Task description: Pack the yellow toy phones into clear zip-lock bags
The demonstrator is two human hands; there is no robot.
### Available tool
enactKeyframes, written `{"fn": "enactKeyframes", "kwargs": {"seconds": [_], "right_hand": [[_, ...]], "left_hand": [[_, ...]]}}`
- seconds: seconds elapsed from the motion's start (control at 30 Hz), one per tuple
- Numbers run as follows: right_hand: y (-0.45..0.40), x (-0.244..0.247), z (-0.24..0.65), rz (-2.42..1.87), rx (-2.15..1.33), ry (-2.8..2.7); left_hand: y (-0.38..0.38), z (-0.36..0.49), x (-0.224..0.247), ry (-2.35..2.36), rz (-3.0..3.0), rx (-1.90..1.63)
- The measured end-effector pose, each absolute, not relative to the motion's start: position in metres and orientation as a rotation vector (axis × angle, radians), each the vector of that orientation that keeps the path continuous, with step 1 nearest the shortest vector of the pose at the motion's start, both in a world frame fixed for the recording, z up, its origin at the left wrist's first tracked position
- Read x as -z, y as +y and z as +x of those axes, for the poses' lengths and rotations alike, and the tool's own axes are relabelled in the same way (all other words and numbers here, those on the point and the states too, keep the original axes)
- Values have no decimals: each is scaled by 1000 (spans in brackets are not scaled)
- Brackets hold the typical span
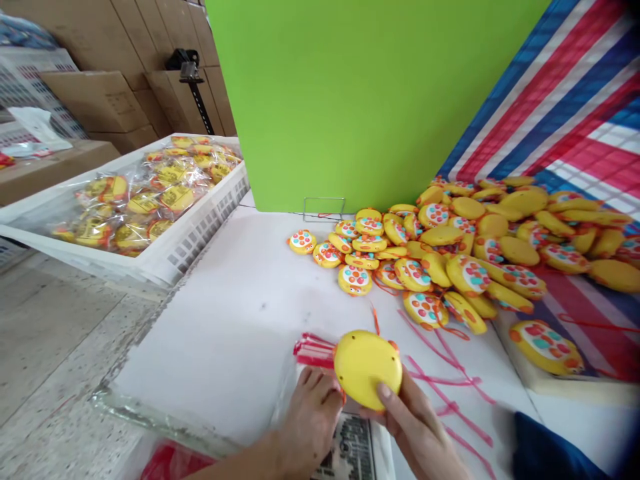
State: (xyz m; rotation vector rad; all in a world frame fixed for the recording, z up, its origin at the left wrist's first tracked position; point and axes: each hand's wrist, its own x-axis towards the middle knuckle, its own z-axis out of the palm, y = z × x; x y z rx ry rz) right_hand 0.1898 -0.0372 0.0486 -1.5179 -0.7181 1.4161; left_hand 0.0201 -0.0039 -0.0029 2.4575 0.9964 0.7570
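My right hand [417, 423] holds a round yellow plastic toy [367, 369], its plain back with small screw holes facing up and the thumb lying on its lower edge. An orange cord sticks up behind it. Close to the toy's left side is my left hand [313, 417], fingers curled down and closed over a stack of clear plastic bags [285, 390] with pink-red edges [314, 351]. Its fingertips are hidden, so what they grip cannot be made out. A sheet with dark print [354, 447] lies under my hands.
A heap of similar yellow toys [440, 237] with coloured buttons covers the table's right side. Pink strips [463, 427] lie right of my hands. Left stands a white crate [165, 257] of bagged toys [175, 197]. A green board [370, 100] rises behind; cardboard boxes [97, 100] are stacked beyond.
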Motion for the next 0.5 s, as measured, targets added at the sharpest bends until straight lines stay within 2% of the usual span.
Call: {"fn": "enactKeyframes", "kwargs": {"seconds": [0.17, 0.3, 0.4, 0.5], "right_hand": [[-31, -30, 179, -1747, -1108, -1318], [-38, -21, 190, -1763, -859, -1546], [-43, -21, 196, -1761, -760, -1577], [-43, -24, 194, -1727, -815, -1587]], "left_hand": [[-6, 17, -13, 906, 2506, -801], [-2, 7, -29, 876, 2461, -862], [9, -6, -40, 1049, 2225, -924], [21, -15, -45, 1272, 1782, -806]]}}
